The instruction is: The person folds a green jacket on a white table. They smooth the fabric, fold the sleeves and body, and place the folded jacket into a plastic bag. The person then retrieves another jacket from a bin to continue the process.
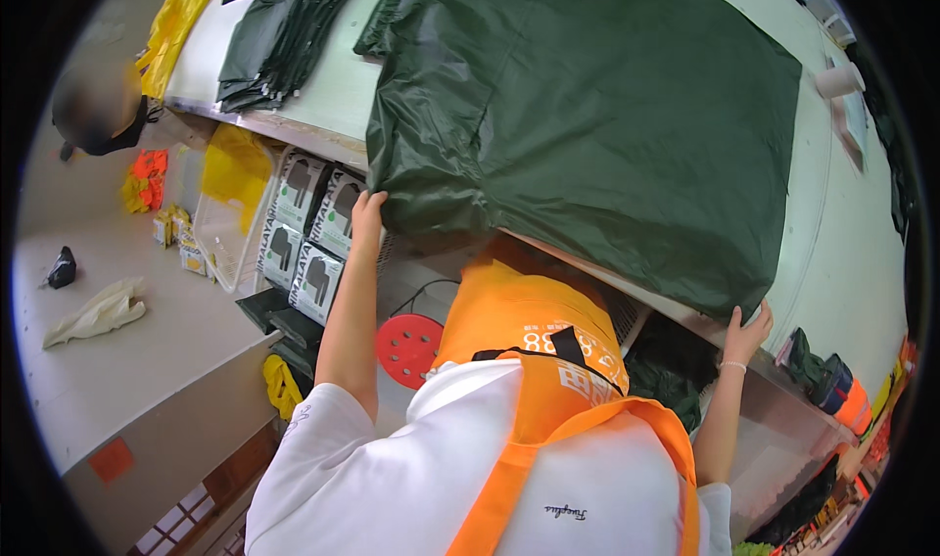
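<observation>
A dark green, shiny rain jacket (597, 135) lies spread over the white table, its near edge hanging past the table's front. One gathered part, like a cuff, shows at its far left. At the near left corner, my left hand (368, 218) pinches the jacket's edge. My right hand (748, 333) grips the near right corner, fingers closed on the fabric. The cloth between the two hands is fairly flat, with creases on the left side. The jacket's far end runs out of view.
Folded dark green garments (274, 42) are stacked at the table's far left, beside yellow fabric (176, 27). Packaged garments (311, 233) and a white basket (230, 233) stand below left. Under the table sits a red round stool (409, 350). A white roll (839, 81) is at right. Another person (103, 111) is at left.
</observation>
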